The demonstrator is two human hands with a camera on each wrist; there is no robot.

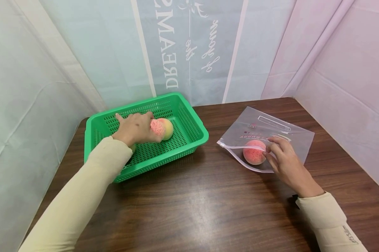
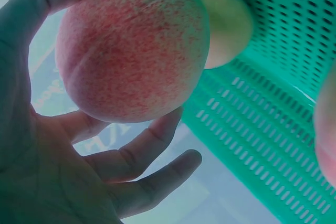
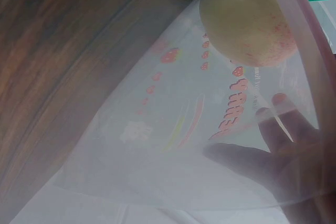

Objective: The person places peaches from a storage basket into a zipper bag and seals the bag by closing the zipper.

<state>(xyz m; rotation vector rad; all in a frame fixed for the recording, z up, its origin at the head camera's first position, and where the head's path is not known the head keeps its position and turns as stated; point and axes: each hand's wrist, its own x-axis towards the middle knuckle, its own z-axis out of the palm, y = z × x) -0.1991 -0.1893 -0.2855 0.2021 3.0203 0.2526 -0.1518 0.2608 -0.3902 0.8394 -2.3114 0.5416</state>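
My left hand reaches into the green plastic basket and grips a pink speckled peach. In the left wrist view the thumb and fingers curl round that peach. A yellowish peach lies right beside it, and another is mostly hidden under the left wrist. To the right, a clear zip bag lies on the table with a pink peach inside, near its mouth. My right hand pinches the bag's zip edge; the right wrist view shows its fingers blurred through the plastic.
The dark wooden table carries the basket at the left and the bag at the right. A white slider sits at the left corner of the zip. Printed cloth hangs behind the table, and pale sheets stand at both sides.
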